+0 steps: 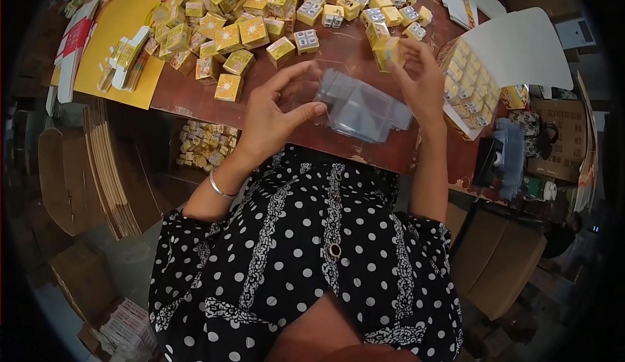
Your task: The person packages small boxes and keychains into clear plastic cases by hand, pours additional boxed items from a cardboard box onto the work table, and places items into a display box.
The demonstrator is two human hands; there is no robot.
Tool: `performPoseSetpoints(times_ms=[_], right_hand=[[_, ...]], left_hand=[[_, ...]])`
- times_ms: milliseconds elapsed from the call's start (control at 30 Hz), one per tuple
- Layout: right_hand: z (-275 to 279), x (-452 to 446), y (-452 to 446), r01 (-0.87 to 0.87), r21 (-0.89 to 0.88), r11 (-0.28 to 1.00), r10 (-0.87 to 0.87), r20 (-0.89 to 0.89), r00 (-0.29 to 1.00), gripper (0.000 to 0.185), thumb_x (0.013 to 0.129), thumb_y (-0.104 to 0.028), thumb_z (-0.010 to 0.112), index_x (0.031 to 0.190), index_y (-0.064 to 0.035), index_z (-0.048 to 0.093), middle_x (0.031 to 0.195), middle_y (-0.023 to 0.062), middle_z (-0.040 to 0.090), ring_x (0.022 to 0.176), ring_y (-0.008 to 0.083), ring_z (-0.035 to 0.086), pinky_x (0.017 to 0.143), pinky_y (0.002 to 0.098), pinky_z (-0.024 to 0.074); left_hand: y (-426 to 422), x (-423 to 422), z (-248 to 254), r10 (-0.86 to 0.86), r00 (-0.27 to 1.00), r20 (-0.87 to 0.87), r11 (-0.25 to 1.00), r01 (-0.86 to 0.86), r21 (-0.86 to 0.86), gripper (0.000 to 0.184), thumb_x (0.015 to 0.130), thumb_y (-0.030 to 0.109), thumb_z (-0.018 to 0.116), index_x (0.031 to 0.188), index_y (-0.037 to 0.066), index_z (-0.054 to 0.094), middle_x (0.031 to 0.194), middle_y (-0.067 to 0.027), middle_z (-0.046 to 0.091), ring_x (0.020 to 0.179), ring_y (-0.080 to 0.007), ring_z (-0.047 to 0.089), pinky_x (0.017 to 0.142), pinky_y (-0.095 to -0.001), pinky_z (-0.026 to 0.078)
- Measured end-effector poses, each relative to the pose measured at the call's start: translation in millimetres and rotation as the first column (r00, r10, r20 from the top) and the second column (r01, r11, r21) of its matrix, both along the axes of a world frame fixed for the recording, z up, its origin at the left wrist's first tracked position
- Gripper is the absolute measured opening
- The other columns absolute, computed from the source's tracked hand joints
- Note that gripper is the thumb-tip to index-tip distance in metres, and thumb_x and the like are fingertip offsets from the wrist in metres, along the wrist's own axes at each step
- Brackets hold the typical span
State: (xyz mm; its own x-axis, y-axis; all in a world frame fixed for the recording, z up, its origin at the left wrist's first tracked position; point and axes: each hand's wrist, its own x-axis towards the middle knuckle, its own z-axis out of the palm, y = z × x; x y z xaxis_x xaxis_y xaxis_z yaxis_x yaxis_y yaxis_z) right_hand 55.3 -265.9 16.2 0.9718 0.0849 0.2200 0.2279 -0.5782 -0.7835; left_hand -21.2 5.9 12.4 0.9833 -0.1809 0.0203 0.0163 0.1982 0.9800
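Though apart, hands (270, 111) (420, 85) above table (267, 85).

Box pile (254, 31) behind pkg. stack (366, 111)

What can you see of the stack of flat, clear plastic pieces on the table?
The stack of flat, clear plastic pieces looks thin, glossy and bluish-grey where layers overlap. Straight lines like creases and stepped, tab-like edges show; the count can't be read. It lies flat and slightly skewed on the red-brown tabletop, near the wearer's edge, between the left hand and right hand. A thin, transparent piece at the left fingers overlaps it in view; contact can't be told.
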Motion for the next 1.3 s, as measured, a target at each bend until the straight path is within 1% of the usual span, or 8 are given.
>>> performPoseSetpoints(times_ms=[33, 167, 233, 333, 767, 833, 933, 1300], right_hand=[[7.4, -5.2, 5.9, -0.1, 0.372, 0.923, 0.06, 0.119, 0.991, 0.044, 0.087, -0.005, 0.076, 0.128, -0.0044, 0.06, 0.117, 0.0099, 0.069, 0.111, 0.0146, 0.065, 0.095, 0.0304, 0.0523], [56.6, -36.9, 30.7, -0.277, 0.494, 0.824, 0.148, 0.284, 0.947, 0.041, 0.086, -0.003, 0.076, 0.125, -0.0046, 0.064, 0.115, 0.0101, 0.07, 0.112, 0.0194, 0.066, 0.096, 0.0335, 0.0524], [65.3, -40.2, 29.2, -0.252, -0.085, 0.964, 0.265, 0.39, 0.882, 0.037, 0.083, -0.004, 0.077, 0.119, -0.0046, 0.068, 0.117, 0.0108, 0.07, 0.112, 0.026, 0.066, 0.096, 0.0361, 0.0523], [71.6, -45.9, 28.1, -0.306, -0.234, 0.923, 0.372, 0.344, 0.862, 0.039, 0.083, 0.002, 0.073, 0.121, 0.0003, 0.067, 0.123, 0.014, 0.069, 0.12, 0.0289, 0.063, 0.101, 0.0378, 0.049], [55.3, -56.7, 33.4, -0.305, -0.326, 0.895, 0.409, 0.324, 0.853, 0.035, 0.088, -0.009, 0.072, 0.121, -0.0015, 0.063, 0.13, 0.0121, 0.063, 0.118, 0.0288, 0.06, 0.097, 0.0365, 0.0512], [45.2, -66.1, 36.0, -0.184, 0.236, 0.954, 0.157, 0.128, 0.979, 0.041, 0.091, -0.011, 0.072, 0.127, 0.0014, 0.057, 0.137, 0.0152, 0.057, 0.123, 0.0246, 0.058, 0.098, 0.0347, 0.0517], [29.7, -75.3, 34.0, -0.222, 0.544, 0.809, 0.329, -0.106, 0.938, 0.045, 0.092, -0.011, 0.07, 0.131, 0.0027, 0.051, 0.138, 0.0192, 0.053, 0.127, 0.0228, 0.055, 0.099, 0.0349, 0.0516], [11.0, -81.8, 29.3, -0.305, 0.591, 0.747, 0.23, 0.201, 0.952, 0.021, 0.09, -0.005, 0.067, 0.107, -0.0011, 0.054, 0.13, 0.0203, 0.06, 0.126, 0.0272, 0.055, 0.11, 0.0418, 0.0417]], left_hand=[[-2.2, -0.3, -0.5, 0.006, 1.0, -0.002, 1.0, -0.006, 0.002, 0.063, 0.086, -0.001, 0.077, 0.142, -0.002, 0.05, 0.134, -0.0117, 0.061, 0.12, -0.0204, 0.061, 0.1, -0.0334, 0.053], [-12.4, 0.5, -3.2, -0.059, 0.998, 0.008, 0.998, 0.059, -0.007, 0.064, 0.086, -0.002, 0.077, 0.143, -0.002, 0.049, 0.132, -0.0129, 0.062, 0.119, -0.0202, 0.062, 0.1, -0.0335, 0.053], [-14.4, 0.5, -1.7, -0.072, 0.997, 0.023, 0.997, 0.073, -0.022, 0.064, 0.085, -0.002, 0.077, 0.143, -0.002, 0.049, 0.132, -0.0132, 0.063, 0.119, -0.0202, 0.061, 0.1, -0.0333, 0.053], [-13.6, -2.9, 0.3, -0.079, 0.997, -0.007, 0.997, 0.079, -0.012, 0.064, 0.085, -0.002, 0.077, 0.143, -0.003, 0.049, 0.131, -0.0135, 0.063, 0.119, -0.0202, 0.061, 0.1, -0.0332, 0.053], [-30.2, -7.6, 11.6, -0.055, 0.996, 0.07, 0.986, 0.065, -0.151, 0.064, 0.091, 0.0, 0.072, 0.148, 0.005, 0.044, 0.13, -0.0114, 0.06, 0.11, -0.0153, 0.065, 0.086, -0.025, 0.055], [-31.6, -7.3, 10.2, -0.044, 0.995, 0.086, 0.985, 0.058, -0.164, 0.061, 0.092, 0.001, 0.071, 0.147, 0.006, 0.045, 0.129, -0.0106, 0.061, 0.109, -0.0147, 0.065, 0.086, -0.0249, 0.055], [-34.4, -6.7, 7.6, -0.14, 0.989, 0.043, 0.972, 0.146, -0.183, 0.051, 0.094, 0.003, 0.07, 0.142, 0.005, 0.051, 0.132, -0.0096, 0.056, 0.112, -0.0155, 0.063, 0.089, -0.0258, 0.055], [-47.8, -1.9, 6.3, -0.18, 0.973, 0.145, 0.936, 0.215, -0.278, 0.042, 0.089, -0.002, 0.073, 0.126, 0.005, 0.054, 0.138, -0.0096, 0.048, 0.117, -0.0198, 0.061, 0.093, -0.0297, 0.055]])
